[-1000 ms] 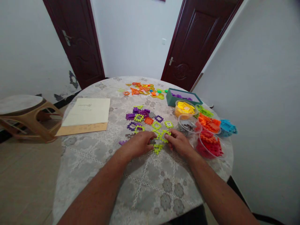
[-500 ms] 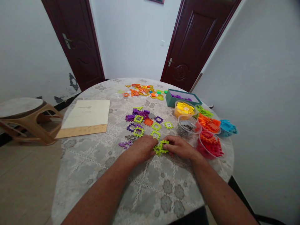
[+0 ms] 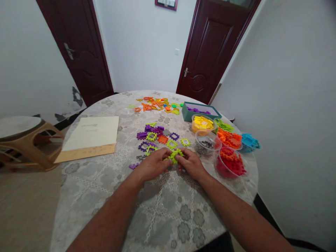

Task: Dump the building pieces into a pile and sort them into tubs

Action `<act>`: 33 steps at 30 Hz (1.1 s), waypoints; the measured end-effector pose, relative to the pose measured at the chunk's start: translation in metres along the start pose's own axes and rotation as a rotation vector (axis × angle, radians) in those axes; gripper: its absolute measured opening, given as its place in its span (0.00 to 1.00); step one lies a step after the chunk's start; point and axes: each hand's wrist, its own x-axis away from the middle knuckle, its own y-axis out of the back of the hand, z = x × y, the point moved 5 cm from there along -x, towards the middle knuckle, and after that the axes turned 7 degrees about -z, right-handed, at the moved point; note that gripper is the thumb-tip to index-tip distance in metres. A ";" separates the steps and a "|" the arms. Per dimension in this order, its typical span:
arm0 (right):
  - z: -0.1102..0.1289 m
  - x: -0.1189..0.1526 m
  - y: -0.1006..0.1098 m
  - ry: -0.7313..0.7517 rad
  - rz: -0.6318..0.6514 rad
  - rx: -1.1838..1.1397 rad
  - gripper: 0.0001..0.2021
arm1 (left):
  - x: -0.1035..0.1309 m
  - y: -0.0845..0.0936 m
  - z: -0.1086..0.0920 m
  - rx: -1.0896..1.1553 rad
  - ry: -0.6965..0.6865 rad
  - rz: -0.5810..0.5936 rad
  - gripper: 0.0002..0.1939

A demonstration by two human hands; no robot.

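Observation:
Between my two hands is a lime-green notched building piece (image 3: 174, 156), possibly more than one joined together. My left hand (image 3: 155, 161) pinches its left side. My right hand (image 3: 191, 163) grips the right side, thumb on the near face. Just beyond lie lime square frames, one of them this frame (image 3: 172, 144), with an orange square piece (image 3: 163, 139) and a purple frame (image 3: 174, 136) close by. Purple pieces (image 3: 142, 135) are heaped farther left, and grey pieces (image 3: 141, 158) sit beside my left hand, partly covered by it.
At the right stand clear tubs of yellow (image 3: 203, 122), grey (image 3: 206, 141), orange (image 3: 229, 138), red (image 3: 232, 163) and blue pieces (image 3: 250, 141). A green box (image 3: 189, 114) holds purple pieces. Orange pieces (image 3: 147, 106) spread at the back; a paper pad (image 3: 90, 134) lies left.
Both hands have drawn closer together and slightly away from me, carrying the lime piece. My right hand has shifted its hold on it. The camera view has tilted up a little.

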 end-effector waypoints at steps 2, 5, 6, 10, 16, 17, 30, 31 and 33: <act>0.001 0.002 -0.002 0.001 0.008 -0.004 0.20 | 0.000 0.000 -0.001 0.005 -0.004 -0.021 0.15; 0.004 0.007 -0.005 0.037 0.088 0.006 0.20 | -0.002 -0.001 0.002 0.082 0.040 -0.013 0.16; 0.005 0.007 -0.004 0.066 0.097 0.023 0.20 | -0.002 0.001 0.003 0.126 0.061 -0.016 0.16; 0.012 0.002 0.016 0.344 -0.081 0.315 0.18 | -0.003 0.021 0.007 0.354 0.152 -0.214 0.22; 0.014 -0.005 0.011 0.539 -0.052 0.795 0.16 | 0.000 0.043 0.008 0.671 0.235 -0.425 0.34; 0.015 -0.007 0.007 0.529 -0.014 0.855 0.16 | 0.000 0.044 0.009 0.707 0.234 -0.436 0.34; 0.007 -0.047 0.011 0.098 0.035 0.636 0.17 | -0.001 0.048 0.019 0.911 0.282 -0.479 0.33; 0.005 -0.048 0.013 0.068 0.039 0.592 0.19 | -0.001 0.047 0.019 0.913 0.283 -0.478 0.33; 0.002 -0.048 0.014 -0.010 0.073 0.525 0.18 | -0.001 0.047 0.019 0.910 0.284 -0.485 0.34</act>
